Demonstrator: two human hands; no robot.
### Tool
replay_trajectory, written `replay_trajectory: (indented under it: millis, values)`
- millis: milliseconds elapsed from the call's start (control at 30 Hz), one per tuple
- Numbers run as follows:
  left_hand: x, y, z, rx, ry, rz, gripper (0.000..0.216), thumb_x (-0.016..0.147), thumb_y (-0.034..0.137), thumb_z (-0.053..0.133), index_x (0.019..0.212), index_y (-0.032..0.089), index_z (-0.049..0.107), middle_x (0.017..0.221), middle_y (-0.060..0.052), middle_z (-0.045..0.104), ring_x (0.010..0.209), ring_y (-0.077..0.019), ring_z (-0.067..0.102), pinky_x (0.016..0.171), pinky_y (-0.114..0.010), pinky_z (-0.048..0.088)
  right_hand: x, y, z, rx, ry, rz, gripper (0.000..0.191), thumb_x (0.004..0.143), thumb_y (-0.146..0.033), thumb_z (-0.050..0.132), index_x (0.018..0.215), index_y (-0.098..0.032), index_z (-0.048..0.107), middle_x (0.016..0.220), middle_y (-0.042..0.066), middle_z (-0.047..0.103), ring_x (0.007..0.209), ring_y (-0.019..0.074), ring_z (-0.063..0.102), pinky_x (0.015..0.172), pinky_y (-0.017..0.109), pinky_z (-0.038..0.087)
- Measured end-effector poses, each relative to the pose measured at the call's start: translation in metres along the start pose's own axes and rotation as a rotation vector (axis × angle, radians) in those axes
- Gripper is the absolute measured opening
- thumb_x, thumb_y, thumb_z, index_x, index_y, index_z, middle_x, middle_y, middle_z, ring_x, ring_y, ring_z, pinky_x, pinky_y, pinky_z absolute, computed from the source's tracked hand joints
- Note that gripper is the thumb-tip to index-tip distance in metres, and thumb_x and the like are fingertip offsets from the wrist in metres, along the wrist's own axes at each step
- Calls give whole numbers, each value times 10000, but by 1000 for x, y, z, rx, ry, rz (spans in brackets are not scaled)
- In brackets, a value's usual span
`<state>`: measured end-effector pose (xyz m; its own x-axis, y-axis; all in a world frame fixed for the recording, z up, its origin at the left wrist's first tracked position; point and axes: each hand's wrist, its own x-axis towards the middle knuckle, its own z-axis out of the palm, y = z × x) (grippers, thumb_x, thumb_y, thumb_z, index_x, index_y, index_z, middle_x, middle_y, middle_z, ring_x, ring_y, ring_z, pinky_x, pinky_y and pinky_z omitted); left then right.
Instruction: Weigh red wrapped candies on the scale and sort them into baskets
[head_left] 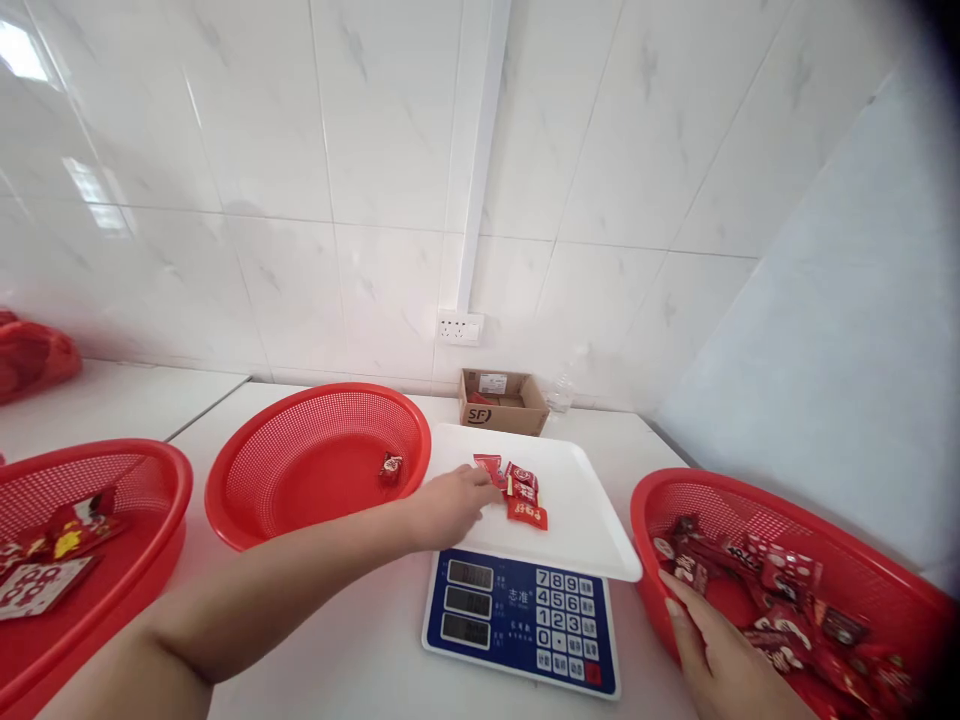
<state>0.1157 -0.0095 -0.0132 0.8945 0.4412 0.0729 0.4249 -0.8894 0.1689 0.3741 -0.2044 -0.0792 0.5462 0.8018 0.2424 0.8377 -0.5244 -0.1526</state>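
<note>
- Left hand (454,512) is at small red wrapped packets (527,513) on white rectangular tray (581,495); grip, cannot tell.
- Right hand (709,640) holds right red plastic basket (750,489) by its rim.

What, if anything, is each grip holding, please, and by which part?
The right grip holds the right basket by its near-left rim. The left grip is at the red packets on the white pan; whether it holds one cannot be told.
</note>
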Motion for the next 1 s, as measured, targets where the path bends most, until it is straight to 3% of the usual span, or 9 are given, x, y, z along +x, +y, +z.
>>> replay_trajectory:
  millis: [233, 433, 533, 700, 833, 1000]
  values:
    - [-45, -48, -29, 223, -6, -314, 345, 836, 47, 423, 1101, 200, 581, 1100, -73, 595, 993, -222, 544, 764, -299, 467, 0, -1, 0, -5, -34, -3, 552, 898, -461, 197, 1257, -248, 559, 1143, 73, 656, 939, 287, 658, 733, 424, 540]
    - [-58, -63, -34, 253, -24, -381, 259, 833, 73, 440, 999, 176, 609, 970, -93, 631, 856, -225, 593, 608, -275, 463, -1, -2, -2, 14, -71, 45, 565, 890, -475, 183, 1248, -261, 564, 1172, 65, 641, 922, 282, 664, 715, 418, 544]
    - [-47, -53, -29, 255, -8, -323, 234, 860, 107, 440, 1013, 170, 606, 1021, -103, 634, 925, -235, 586, 728, -326, 476, -1, -3, 0, 16, -32, -12, 577, 885, -459, 178, 1253, -230, 559, 1211, 68, 616, 1040, 293, 613, 809, 438, 514]
    - [-12, -14, -8, 207, 8, -62, 245, 910, 235, 456, 1133, 207, 554, 1178, -60, 593, 1098, -203, 522, 917, -318, 416, -1, -5, -1, 27, -28, 3, 569, 882, -454, 190, 1235, -232, 577, 1124, 85, 665, 944, 292, 653, 755, 434, 525]
    - [20, 18, 12, 199, 27, 237, 286, 898, 249, 478, 1166, 162, 522, 1181, -97, 585, 1092, -227, 521, 931, -336, 404, -1, -5, -2, 31, -24, 15, 538, 879, -446, 215, 1233, -263, 576, 1099, 76, 678, 859, 269, 676, 694, 399, 536]
    - [48, 35, 25, 229, -58, 250, 251, 892, 257, 473, 1102, 142, 547, 1074, -115, 613, 1032, -247, 539, 847, -348, 444, -1, -2, 2, 58, -62, 0, 541, 893, -448, 197, 1269, -254, 534, 1167, 59, 645, 914, 267, 666, 714, 407, 537]
